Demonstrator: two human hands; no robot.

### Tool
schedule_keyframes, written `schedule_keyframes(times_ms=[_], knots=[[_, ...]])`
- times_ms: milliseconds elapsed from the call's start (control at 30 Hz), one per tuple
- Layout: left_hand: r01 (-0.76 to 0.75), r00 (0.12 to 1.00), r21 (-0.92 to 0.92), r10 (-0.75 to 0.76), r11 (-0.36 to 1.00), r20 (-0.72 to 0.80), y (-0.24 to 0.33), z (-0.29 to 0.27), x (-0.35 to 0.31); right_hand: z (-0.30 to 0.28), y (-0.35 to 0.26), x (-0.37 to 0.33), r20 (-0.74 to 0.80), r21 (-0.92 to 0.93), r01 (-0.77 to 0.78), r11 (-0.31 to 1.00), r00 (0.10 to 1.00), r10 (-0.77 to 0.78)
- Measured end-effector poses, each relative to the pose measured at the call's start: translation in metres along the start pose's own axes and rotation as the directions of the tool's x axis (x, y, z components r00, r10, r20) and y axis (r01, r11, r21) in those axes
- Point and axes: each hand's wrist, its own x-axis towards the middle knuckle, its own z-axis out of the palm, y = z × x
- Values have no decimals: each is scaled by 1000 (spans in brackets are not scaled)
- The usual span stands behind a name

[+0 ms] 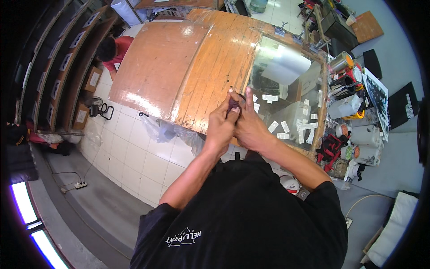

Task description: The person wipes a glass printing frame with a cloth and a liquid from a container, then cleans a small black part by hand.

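Note:
My two hands meet over the near edge of the wooden table. Between them is a small dark maroon crumpled piece (234,106), which looks like cloth; its exact kind is unclear. My left hand (219,123) pinches it, thumb on top. From the other side my right hand (251,127) closes against the same piece, one finger pointing up and away; its other fingers are partly hidden. A thin black curved thing (242,96) shows between the hands, too small to name. Right beside my right hand lies the glass panel (291,110) set into the table, with white paper strips (270,98) scattered on it.
Brown boards (161,58) cover the table's left part. Paint cans (342,62), plastic tubs (345,106) and red-black clamps (331,152) crowd the right side. Shelving (67,67) stands left, with a person in red (122,49) beside it. A plastic bag (161,130) hangs at the near edge.

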Motion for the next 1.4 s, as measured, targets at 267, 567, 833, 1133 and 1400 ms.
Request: schedule_keyframes(times_ms=[267, 567, 833, 1133, 1400], knots=[[302, 950, 188, -280, 935, -137, 4, 8, 57, 13, 2, 16, -217, 230, 7, 973, 975, 44], [118, 992, -337, -126, 934, -3, -14, 11, 53, 59, -12, 36, -169, 977, 202, 71, 524, 835], [241, 954, -380, -290, 893, -76, -10, 5, 71, 52, -27, 47, -131, 991, 74, 108, 603, 787], [-238, 951, 259, 279, 936, -135, -20, 56, 36, 56, 56, 71, 138, 981, 23, -192, 614, 777], [100, 990, -518, -138, 849, -36, 7, 14, 81, 45, 0, 65, 8, 986, 127, -110, 618, 786]])
